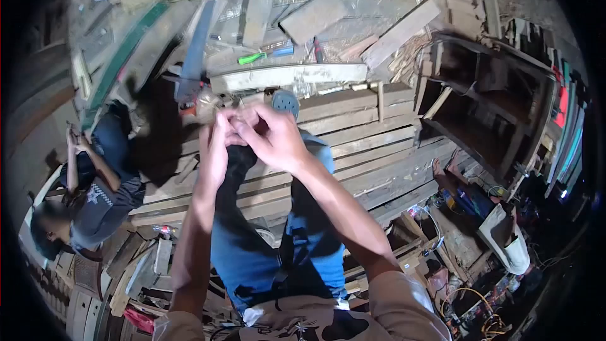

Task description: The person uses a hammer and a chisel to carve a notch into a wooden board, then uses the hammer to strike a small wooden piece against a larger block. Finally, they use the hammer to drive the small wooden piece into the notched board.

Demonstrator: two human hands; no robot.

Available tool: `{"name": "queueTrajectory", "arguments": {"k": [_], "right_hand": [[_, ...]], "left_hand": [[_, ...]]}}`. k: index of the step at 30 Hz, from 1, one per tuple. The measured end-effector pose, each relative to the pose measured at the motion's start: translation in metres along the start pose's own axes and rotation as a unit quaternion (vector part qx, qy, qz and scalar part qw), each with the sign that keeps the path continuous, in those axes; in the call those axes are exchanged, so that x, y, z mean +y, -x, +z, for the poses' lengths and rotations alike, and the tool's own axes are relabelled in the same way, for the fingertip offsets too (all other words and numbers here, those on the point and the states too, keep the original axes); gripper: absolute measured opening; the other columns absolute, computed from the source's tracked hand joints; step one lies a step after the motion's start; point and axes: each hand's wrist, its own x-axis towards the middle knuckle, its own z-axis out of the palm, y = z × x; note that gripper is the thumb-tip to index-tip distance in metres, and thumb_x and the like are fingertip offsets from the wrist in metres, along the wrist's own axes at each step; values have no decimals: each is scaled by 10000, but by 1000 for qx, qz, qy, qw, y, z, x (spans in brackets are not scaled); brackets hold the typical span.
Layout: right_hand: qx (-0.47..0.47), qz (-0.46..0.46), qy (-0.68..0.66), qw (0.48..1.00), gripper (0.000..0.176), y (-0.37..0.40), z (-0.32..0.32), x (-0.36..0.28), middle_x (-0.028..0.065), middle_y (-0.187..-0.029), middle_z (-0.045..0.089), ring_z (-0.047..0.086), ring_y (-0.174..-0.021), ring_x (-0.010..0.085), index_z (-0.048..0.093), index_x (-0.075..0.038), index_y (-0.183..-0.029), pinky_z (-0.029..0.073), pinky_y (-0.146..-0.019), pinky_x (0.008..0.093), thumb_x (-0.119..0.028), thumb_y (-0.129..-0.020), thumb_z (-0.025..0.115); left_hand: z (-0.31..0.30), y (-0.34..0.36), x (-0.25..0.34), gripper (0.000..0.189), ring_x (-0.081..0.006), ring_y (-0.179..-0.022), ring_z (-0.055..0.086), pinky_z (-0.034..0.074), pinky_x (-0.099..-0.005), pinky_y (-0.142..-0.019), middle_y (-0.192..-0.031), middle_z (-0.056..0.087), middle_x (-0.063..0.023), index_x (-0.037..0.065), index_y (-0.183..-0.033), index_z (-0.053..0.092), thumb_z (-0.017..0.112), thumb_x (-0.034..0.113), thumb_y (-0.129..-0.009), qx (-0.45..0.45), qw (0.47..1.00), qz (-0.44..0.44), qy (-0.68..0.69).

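My left hand [218,136] and my right hand [273,136] meet in front of me, above my knees. Their fingers are curled inward and pressed together at the tips, slightly blurred. What they hold, if anything, I cannot make out. Just past the fingertips shows a blurred tan lump [207,106]. A grey-blue clog with holes [285,102] appears beyond my right hand. Stacked wooden planks [372,120] lie beneath and beside my legs.
A whitish board [290,77] lies crosswise ahead, with a green-handled tool [252,58] behind it. An open wooden cabinet frame [524,63] stands right. At left another person [104,196] sits with hands raised. Loose cables [483,303] lie lower right.
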Motion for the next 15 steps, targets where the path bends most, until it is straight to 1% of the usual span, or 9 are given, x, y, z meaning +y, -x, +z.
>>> {"name": "queueTrajectory", "arguments": {"k": [2,3,5,7,8,10,11,13,15], "right_hand": [[-11,17,18,1000,107,6,3,-9,119,-721,662,675,-656,212,612,-21,-873,511,-610,303,-114,-823,617],[21,-30,101,994,117,-73,29,134,148,-717,657,664,-668,300,619,-30,-885,514,-620,337,-124,-818,598],[-51,-65,198,977,162,-112,28,213,175,-719,644,647,-691,353,633,-42,-905,518,-649,417,-178,-837,577],[-182,-116,445,869,242,-130,22,275,164,-728,653,643,-709,368,629,-86,-990,516,-704,457,-270,-838,593],[-280,-79,512,808,268,-148,11,292,176,-804,662,645,-771,362,617,-91,-1031,517,-709,460,-283,-847,586],[-334,-71,525,780,270,-171,-12,339,195,-912,652,647,-800,342,604,-84,-1025,524,-672,452,-280,-839,593],[-259,-245,545,759,276,-176,-34,383,172,-827,634,631,-715,354,580,-98,-1038,520,-619,450,-283,-833,600],[-268,-286,644,657,315,-191,-62,428,144,-766,589,605,-677,324,563,-82,-1062,501,-583,438,-307,-842,582],[-127,-454,669,574,324,-178,-80,465,71,-724,547,558,-643,227,596,-66,-1050,450,-586,355,-312,-839,571]], "left_hand": [[3,16,14,486,-168,-919,626,531,-273,-714,-1046,626,-143,-51,-1122,552,378,384,-994,7,999,-43,11],[-7,-98,-90,477,-168,-938,622,521,-287,-746,-1052,629,-135,-42,-1129,561,412,388,-984,23,1000,-8,11],[-10,-134,-129,456,-172,-948,619,506,-295,-762,-1043,636,-115,-30,-1126,575,471,385,-968,88,993,-47,-59],[-29,-137,-148,412,-175,-944,619,496,-296,-776,-1028,645,-102,-24,-1115,581,542,348,-943,106,987,-48,-115],[-30,-135,-136,381,-169,-938,620,489,-291,-770,-1006,652,-99,-21,-1102,589,566,320,-933,81,989,-31,-118],[-44,-122,-111,317,-147,-929,623,459,-267,-759,-1056,653,-89,29,-1089,610,539,293,-931,33,979,-5,-202],[-45,-116,-102,240,-156,-909,629,468,-269,-763,-1043,654,-89,36,-1085,611,544,199,-922,64,971,-23,-229],[-62,-96,-103,210,-164,-929,624,469,-278,-789,-1036,652,-91,32,-1078,612,512,140,-929,108,866,103,-477],[-78,-77,-99,234,-181,-965,614,464,-302,-821,-1058,640,-97,32,-1104,597,462,140,-946,119,819,117,-549]]}}
